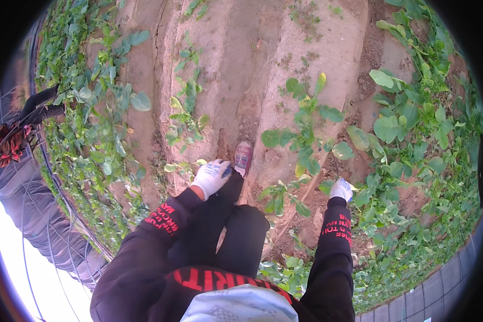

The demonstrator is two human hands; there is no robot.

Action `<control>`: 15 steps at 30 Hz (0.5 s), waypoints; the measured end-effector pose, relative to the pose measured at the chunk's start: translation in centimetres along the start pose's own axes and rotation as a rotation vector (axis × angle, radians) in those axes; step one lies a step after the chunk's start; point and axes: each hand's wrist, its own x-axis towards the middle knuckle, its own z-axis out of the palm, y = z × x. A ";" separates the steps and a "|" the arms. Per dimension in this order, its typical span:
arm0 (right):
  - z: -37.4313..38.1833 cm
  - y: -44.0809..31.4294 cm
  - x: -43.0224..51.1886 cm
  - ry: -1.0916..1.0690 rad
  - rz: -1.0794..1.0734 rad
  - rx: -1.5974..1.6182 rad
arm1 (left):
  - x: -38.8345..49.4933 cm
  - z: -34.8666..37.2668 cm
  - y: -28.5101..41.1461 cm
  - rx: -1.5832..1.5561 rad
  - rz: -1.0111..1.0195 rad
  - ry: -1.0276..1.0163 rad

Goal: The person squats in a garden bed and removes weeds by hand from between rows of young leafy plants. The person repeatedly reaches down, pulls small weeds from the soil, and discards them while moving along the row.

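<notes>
My left hand [212,176], in a white work glove with blue on the fingers, rests by my left knee, close to a small leafy plant [183,167]; its fingers are bent and whether they hold anything is hidden. Out to the right, my right hand [341,190], gloved the same way, reaches down at the edge of a row of green leafy plants [386,129]. A yellowish leaf tip shows beside it, and I cannot tell whether it is gripped. Between the hands grows a taller leafy plant [306,133] with some yellow leaves.
Ridges of bare, dry soil [233,60] run away from me, and my shoe [243,155] stands in a furrow. Dense foliage [100,133] lines the left. At the far left, another person in dark and red clothing [10,143] is beside a dark netting wall [28,201].
</notes>
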 end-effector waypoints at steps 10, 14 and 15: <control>0.1 -1.2 0.8 -0.053 0.034 0.022 | -4.4 -2.9 -4.2 0.100 -0.156 -0.162; -0.4 -2.0 0.9 -0.073 0.069 0.001 | -3.4 -5.4 -3.6 0.084 -0.143 -0.180; -0.6 -2.2 0.9 -0.075 0.066 0.004 | -3.3 -6.0 -3.6 0.079 -0.132 -0.156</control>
